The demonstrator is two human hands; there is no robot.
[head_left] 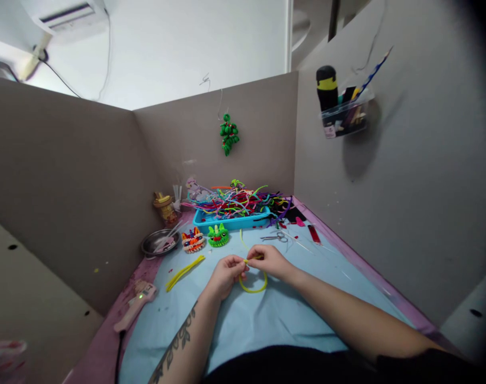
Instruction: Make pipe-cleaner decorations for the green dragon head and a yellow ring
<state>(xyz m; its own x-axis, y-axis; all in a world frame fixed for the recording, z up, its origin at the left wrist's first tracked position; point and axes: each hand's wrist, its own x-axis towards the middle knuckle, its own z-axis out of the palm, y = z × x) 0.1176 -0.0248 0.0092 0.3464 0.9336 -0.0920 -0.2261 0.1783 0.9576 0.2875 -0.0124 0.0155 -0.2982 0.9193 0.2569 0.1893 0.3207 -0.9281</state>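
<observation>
Head view: I see the left hand [229,271] and right hand [270,261] pinching a thin yellow fuzzy stem [254,291], loosely looped over the blue cloth-covered tabletop [294,320]; its shaping looks early, unfinished; straight yellow fuzzy stems [183,273] lie seemingly unworked; orange-and-white [193,241] and green fuzzy animal faces [218,236] look complete.

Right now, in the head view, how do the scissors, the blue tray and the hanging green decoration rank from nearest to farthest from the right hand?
From the right hand:
1. Scissors: just beyond it.
2. Blue tray: farther back, mostly left.
3. Hanging green decoration: high, by the back panel.
</observation>
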